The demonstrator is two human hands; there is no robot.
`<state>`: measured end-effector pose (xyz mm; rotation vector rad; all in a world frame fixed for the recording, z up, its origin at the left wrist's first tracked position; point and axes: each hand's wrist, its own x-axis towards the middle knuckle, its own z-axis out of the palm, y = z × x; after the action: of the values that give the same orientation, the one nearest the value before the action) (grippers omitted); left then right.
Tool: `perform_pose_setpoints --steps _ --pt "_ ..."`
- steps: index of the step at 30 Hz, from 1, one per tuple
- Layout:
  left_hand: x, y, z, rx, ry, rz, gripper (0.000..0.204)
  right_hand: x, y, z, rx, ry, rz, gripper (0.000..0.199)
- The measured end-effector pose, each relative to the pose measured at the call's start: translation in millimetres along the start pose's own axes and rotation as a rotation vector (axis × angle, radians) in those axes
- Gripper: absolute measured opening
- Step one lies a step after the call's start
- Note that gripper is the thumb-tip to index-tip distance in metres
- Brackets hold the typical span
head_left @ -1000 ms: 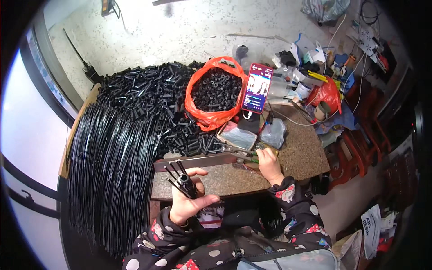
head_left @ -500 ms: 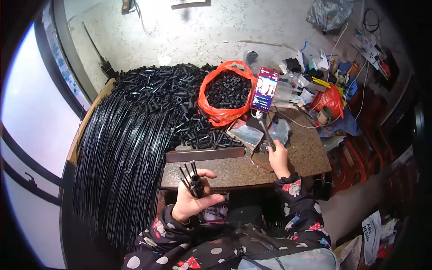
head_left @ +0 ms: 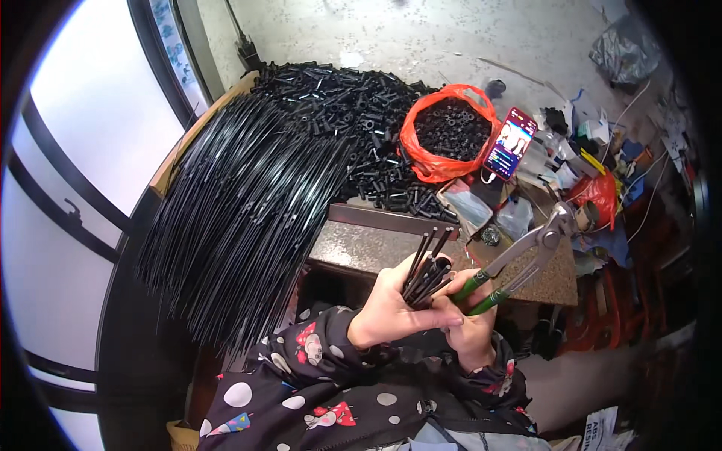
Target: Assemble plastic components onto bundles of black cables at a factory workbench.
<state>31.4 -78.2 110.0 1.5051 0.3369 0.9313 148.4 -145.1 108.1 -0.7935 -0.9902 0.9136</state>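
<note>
In right grip (head_left: 474,331), green-handled pliers (head_left: 544,240)

The lower ends of the black rods (head_left: 429,272) are hidden inside the left hand (head_left: 397,307), whose thumb covers part of the right hand (head_left: 475,332). The handle ends of the green-gripped pliers (head_left: 551,239) disappear into the right hand. Small black parts (head_left: 331,86) bury much of the desk (head_left: 359,252). Details on the phone's (head_left: 513,143) screen are too small to read. The lower edge cuts off the white sack (head_left: 599,430) and the patterned garment (head_left: 301,421); the dark rim swallows the outer side of the white panel (head_left: 90,90).
</note>
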Motion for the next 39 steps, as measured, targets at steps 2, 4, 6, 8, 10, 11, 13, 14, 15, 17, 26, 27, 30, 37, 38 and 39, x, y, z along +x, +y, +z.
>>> perform_pose_setpoints --steps 2,4,6,8,10,11,13,14,15,17,26,27,30,37,38,39 --pt "-3.6 0.8 -1.6 -0.046 -0.005 -0.021 0.069 1.0 -1.1 0.4 -0.066 -0.054 -0.021 0.024" --pt "-5.0 1.6 -2.8 -0.049 -0.011 -0.023 0.069 0.6 -1.9 0.4 -0.061 -0.067 0.005 0.025" --pt "-4.8 0.3 -2.7 -0.052 -0.019 -0.026 0.069 1.1 -3.0 0.0 -0.057 -0.079 0.030 0.026" --pt "-6.5 -0.2 -2.4 -0.099 0.004 -0.012 0.070 1.3 -6.1 3.5 -0.042 -0.098 0.036 0.027" --pt "-6.9 -2.2 -4.0 -0.063 0.007 0.034 0.070 1.0 -4.8 5.2 -0.041 -0.093 0.000 0.022" --pt "-6.6 -3.1 -4.6 -0.027 0.007 0.077 0.071 0.9 -3.9 5.7 -0.039 -0.086 -0.035 0.017" --pt "-7.7 3.5 -1.7 0.061 0.078 0.065 0.071 -0.9 -5.7 7.1 -0.161 -0.054 -0.060 0.020" --pt "-7.8 5.1 0.0 0.149 0.147 0.052 0.072 -1.9 -6.4 7.3 -0.283 -0.019 -0.085 0.023" --pt "-5.7 0.8 2.5 0.192 0.189 0.077 0.070 -1.9 -2.1 6.3 -0.287 -0.016 -0.087 0.023" --pt "-2.6 -6.9 8.1 0.203 0.194 0.156 0.068 -0.5 8.6 5.1 -0.485 0.070 -0.416 0.022" --pt "-7.2 5.4 -6.8 0.056 0.047 0.026 0.070 -5.6 4.8 23.1 -0.132 0.157 -0.158 0.015" --pt "-8.2 4.6 -4.3 -0.001 0.072 -0.019 0.070 -4.0 2.8 21.0 -0.070 0.153 -0.099 0.016" --pt "-8.5 0.9 -4.7 -0.019 0.099 -0.046 0.071 -4.5 4.9 21.7 -0.004 0.176 -0.025 0.016" --pt "-6.2 -1.7 -7.9 0.081 0.069 0.055 0.079 -4.8 7.7 19.5 -0.006 0.176 -0.004 0.017" --pt "-6.2 -1.6 -8.4 0.081 0.069 0.055 0.079 -4.9 7.6 19.7 -0.006 0.176 -0.005 0.017" --pt "-6.2 -1.4 -9.0 0.069 0.063 0.047 0.080 -4.8 7.2 20.1 0.000 0.171 0.002 0.017"
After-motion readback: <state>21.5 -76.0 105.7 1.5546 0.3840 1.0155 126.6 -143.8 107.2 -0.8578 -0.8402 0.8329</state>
